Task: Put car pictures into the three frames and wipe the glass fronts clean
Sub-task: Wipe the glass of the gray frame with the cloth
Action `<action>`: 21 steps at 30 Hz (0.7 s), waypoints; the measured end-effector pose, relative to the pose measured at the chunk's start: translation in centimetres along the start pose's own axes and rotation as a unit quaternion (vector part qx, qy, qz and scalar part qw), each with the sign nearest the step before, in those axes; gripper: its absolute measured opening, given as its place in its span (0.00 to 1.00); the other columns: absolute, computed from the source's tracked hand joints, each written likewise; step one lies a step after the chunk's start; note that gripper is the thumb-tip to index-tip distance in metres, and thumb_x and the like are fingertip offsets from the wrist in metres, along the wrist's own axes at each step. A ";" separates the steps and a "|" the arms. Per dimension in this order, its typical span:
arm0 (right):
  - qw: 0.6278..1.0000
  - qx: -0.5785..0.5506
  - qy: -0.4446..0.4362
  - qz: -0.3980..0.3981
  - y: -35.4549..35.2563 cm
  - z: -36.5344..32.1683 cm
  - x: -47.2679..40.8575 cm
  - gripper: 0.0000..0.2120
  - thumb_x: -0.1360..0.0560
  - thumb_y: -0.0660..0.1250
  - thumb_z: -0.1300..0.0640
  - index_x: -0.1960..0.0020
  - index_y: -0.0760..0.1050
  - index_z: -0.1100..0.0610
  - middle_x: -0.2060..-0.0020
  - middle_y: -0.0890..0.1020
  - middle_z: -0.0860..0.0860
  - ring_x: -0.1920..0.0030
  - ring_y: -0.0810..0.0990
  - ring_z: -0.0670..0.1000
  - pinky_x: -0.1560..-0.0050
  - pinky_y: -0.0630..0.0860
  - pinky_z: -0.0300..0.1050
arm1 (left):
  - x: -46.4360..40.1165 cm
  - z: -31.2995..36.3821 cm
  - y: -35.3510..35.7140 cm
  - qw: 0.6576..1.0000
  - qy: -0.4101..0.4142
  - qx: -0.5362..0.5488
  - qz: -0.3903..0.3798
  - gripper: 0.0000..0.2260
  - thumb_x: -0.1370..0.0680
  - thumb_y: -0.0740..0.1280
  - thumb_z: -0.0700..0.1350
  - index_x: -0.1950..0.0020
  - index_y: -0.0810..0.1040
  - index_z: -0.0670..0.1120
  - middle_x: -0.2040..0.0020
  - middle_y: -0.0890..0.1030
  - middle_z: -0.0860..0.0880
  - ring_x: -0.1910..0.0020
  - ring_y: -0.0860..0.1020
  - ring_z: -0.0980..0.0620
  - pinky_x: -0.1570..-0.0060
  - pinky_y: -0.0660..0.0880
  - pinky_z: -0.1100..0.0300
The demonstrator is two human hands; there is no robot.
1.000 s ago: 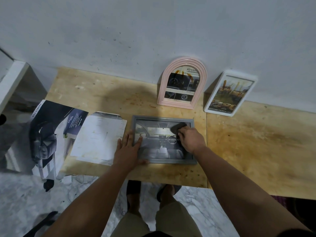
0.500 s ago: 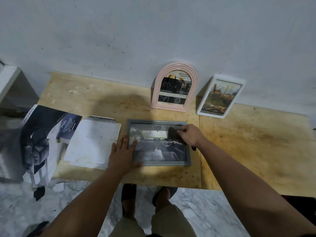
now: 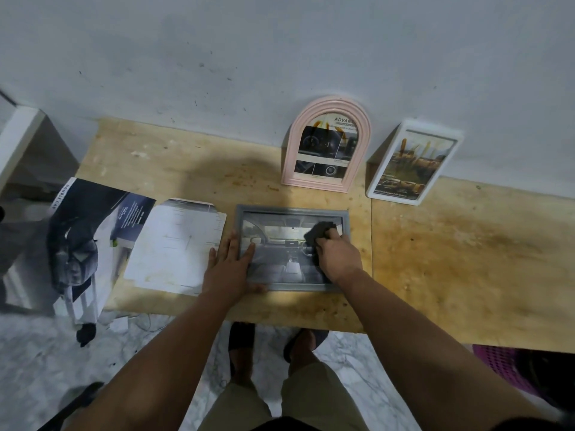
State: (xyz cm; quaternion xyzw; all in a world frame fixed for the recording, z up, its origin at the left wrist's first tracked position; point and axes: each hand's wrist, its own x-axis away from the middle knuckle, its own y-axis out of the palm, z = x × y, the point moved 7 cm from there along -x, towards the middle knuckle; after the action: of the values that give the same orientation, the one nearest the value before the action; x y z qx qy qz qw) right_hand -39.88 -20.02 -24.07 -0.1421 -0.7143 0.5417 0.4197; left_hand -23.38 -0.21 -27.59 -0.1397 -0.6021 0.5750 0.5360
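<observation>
Grey rectangular picture frame with a car-interior print behind its glass lies flat near the front edge of the pale wooden bench, roughly at the middle of that edge. The right hand is curled round a crumpled dark cloth and presses it on the right part of the glass. The left hand lies flat with fingers spread straight over the frame's left side, pinning it.

I judge the frame light and stiff, its glass slick and breakable, so it will slide under the wiping unless held down; the rim is the place to hold it, not the pane, where fingers would leave marks.

Three frames are in view. The other two are a pink arched frame and a white rectangular frame, both propped against the wall at the back edge, each already holding a picture. One white sheet of paper lies just left of the grey frame, and one dark car brochure overhangs the left front corner. There is one cloth.
</observation>
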 end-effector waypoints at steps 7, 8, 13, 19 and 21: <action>0.999 -0.013 -0.041 -0.023 0.5 -0.5 2.4 0.15 0.16 0.59 0.51 0.36 0.81 0.50 0.34 0.73 0.52 0.43 0.77 0.57 0.51 0.74 0.47 | 0.1 0.0 0.1 1.000 0.001 -0.003 -0.004 0.50 0.29 0.63 0.74 0.18 0.40 0.56 0.19 0.33 0.43 0.20 0.35 0.42 0.23 0.42 0.40; 0.998 -0.026 -0.051 -0.037 0.4 -0.5 2.5 0.15 0.16 0.60 0.51 0.37 0.82 0.51 0.34 0.74 0.53 0.44 0.78 0.57 0.50 0.74 0.46 | 0.1 0.0 0.0 1.000 0.001 0.000 -0.007 0.50 0.29 0.63 0.74 0.18 0.40 0.56 0.19 0.33 0.43 0.20 0.35 0.42 0.23 0.42 0.40; 0.941 -0.298 0.044 -0.152 -1.8 1.6 1.7 0.09 0.18 0.66 0.57 0.46 0.85 0.56 0.53 0.86 0.58 0.59 0.84 0.54 0.62 0.78 0.42 | 0.3 0.1 -0.3 1.000 0.007 0.012 -0.005 0.50 0.29 0.64 0.74 0.18 0.41 0.57 0.19 0.36 0.42 0.20 0.35 0.41 0.23 0.43 0.39; 0.943 -0.299 0.135 0.052 -5.9 5.2 -1.0 0.12 0.19 0.64 0.56 0.44 0.85 0.56 0.53 0.86 0.56 0.54 0.83 0.56 0.53 0.79 0.47 | 0.1 0.0 -0.2 1.000 -0.001 0.017 -0.010 0.51 0.31 0.63 0.75 0.18 0.40 0.57 0.19 0.35 0.43 0.20 0.36 0.42 0.23 0.43 0.39; 0.958 -0.223 0.160 0.079 -5.8 5.5 -1.7 0.13 0.20 0.63 0.53 0.45 0.84 0.57 0.54 0.86 0.55 0.55 0.82 0.57 0.56 0.77 0.47 | 0.0 -0.1 0.0 1.000 -0.001 0.016 -0.007 0.51 0.31 0.63 0.75 0.18 0.41 0.57 0.19 0.35 0.42 0.20 0.36 0.42 0.23 0.44 0.38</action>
State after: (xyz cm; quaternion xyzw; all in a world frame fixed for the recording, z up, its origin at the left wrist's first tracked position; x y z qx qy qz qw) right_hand -41.56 -26.93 -19.99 -0.3727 -0.7269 0.3704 0.4422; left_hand -23.32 -0.20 -27.58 -0.1262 -0.5948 0.5807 0.5414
